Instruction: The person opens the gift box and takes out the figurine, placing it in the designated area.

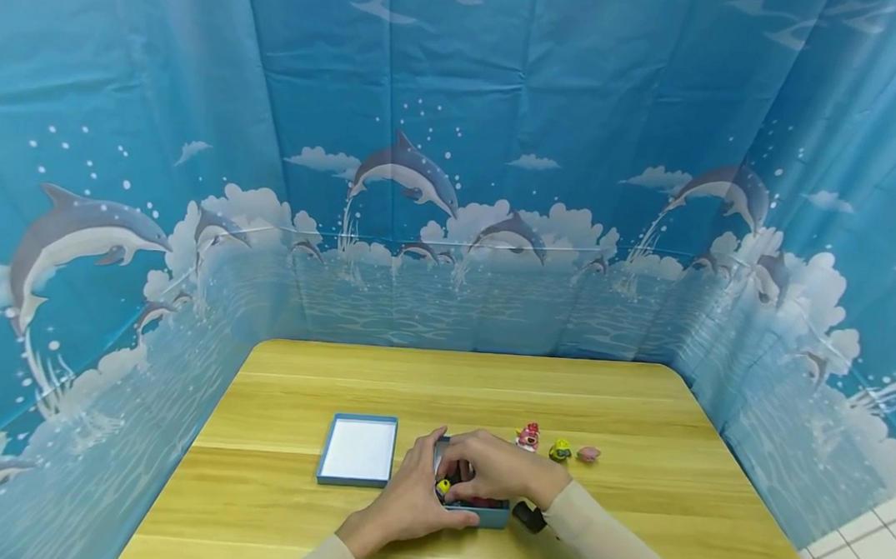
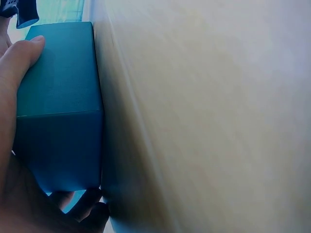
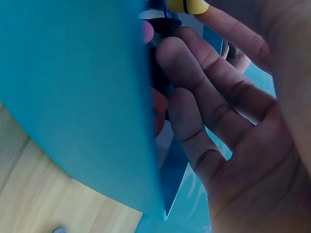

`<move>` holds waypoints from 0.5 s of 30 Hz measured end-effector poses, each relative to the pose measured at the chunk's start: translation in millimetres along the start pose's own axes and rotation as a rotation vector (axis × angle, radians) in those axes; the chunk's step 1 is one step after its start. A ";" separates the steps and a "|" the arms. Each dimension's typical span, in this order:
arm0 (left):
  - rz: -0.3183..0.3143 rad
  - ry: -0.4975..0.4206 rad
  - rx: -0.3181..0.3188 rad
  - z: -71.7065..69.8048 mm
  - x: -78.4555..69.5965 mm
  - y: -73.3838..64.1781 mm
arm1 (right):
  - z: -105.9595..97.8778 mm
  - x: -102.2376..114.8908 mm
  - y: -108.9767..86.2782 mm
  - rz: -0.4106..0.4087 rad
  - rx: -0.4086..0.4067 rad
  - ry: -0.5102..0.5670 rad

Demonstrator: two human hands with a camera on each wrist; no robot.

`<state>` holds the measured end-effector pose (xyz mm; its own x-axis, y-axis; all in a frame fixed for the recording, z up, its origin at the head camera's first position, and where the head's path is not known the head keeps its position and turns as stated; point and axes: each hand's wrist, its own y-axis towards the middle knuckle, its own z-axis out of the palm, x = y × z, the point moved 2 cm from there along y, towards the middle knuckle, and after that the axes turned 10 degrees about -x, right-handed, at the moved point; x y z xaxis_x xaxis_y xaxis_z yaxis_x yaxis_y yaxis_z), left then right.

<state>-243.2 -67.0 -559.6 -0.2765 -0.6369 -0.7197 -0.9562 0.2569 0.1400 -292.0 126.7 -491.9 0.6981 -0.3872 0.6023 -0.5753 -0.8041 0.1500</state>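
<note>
A blue box (image 1: 492,517) without a lid stands near the table's front, with small toys inside. My left hand (image 1: 412,495) grips it from the left; the thumb (image 2: 29,56) presses one face and the fingers reach round the side. My right hand (image 1: 496,467) reaches into the box from above. Its thumb and forefinger pinch a small yellow toy figure (image 1: 443,486) with a dark band, also seen as the yellow figure (image 3: 187,6) in the right wrist view. Its other fingers (image 3: 182,109) curl near an orange-red piece (image 3: 159,104) and dark pieces, partly hidden by the box wall.
The blue lid (image 1: 358,451) lies left of the box, white inside up. To the right stand a red and white figurine (image 1: 528,437), a yellow and green figurine (image 1: 560,449) and a pink toy (image 1: 588,454). A dolphin-print curtain (image 1: 447,304) surrounds the wooden table (image 1: 638,404).
</note>
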 end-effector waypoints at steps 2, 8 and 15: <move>0.005 0.003 -0.002 -0.3 -0.6 -0.1 | 1.4 -0.7 1.3 0.013 0.007 -0.007; 0.010 0.010 -0.001 -0.8 -2.5 -0.2 | 3.6 -3.2 4.0 0.033 0.011 -0.022; 0.008 0.008 0.005 -0.3 -0.5 0.7 | 3.7 -4.6 6.8 0.028 0.013 -0.024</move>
<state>-243.7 -66.7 -559.0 -0.2851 -0.6404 -0.7131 -0.9535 0.2656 0.1427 -297.6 121.3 -496.5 0.6920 -0.4196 0.5874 -0.5889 -0.7988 0.1232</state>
